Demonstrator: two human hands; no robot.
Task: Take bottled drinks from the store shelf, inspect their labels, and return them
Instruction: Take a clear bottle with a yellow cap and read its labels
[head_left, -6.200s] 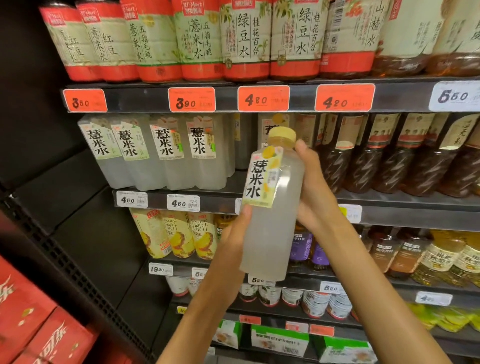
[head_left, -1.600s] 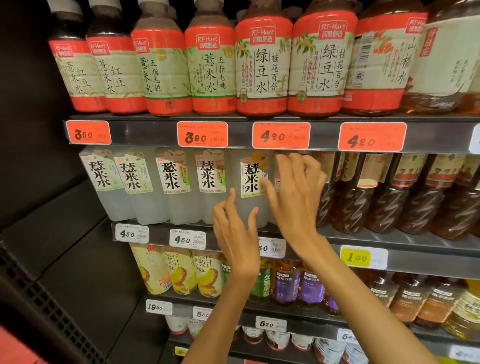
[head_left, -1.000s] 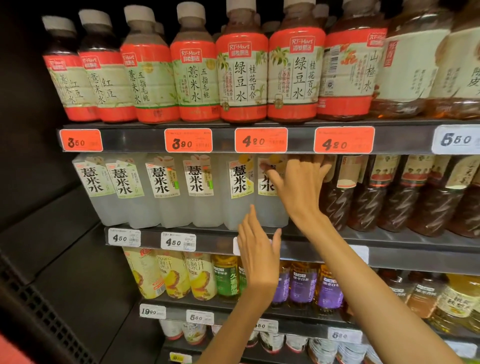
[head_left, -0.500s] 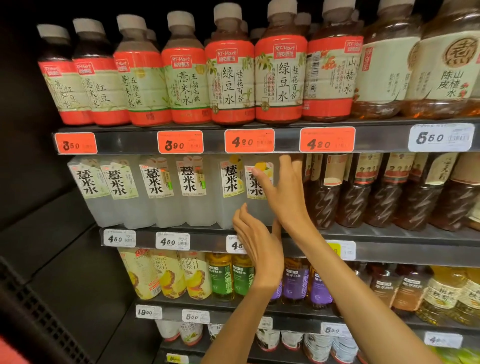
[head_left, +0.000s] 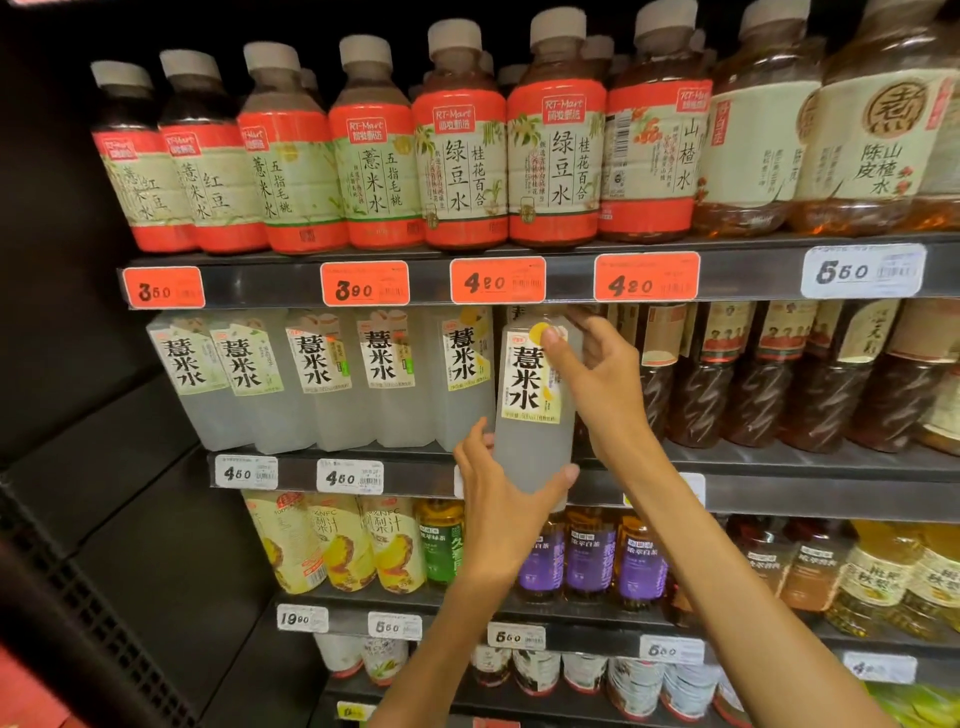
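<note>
At the centre of the frame we see a cloudy bottle (head_left: 532, 410) with a white label, upright and just in front of the second shelf (head_left: 779, 493). The left hand (head_left: 501, 499) cups its base, fingers and thumb curled round it. The right hand (head_left: 597, 374) grips its upper part, thumb across the label.

A shop's drinks aisle is indicated: tiered dark shelves (head_left: 753, 270) are stocked with rows of bottled drinks (head_left: 462, 171), priced by orange and white edge tags (head_left: 497, 280).
</note>
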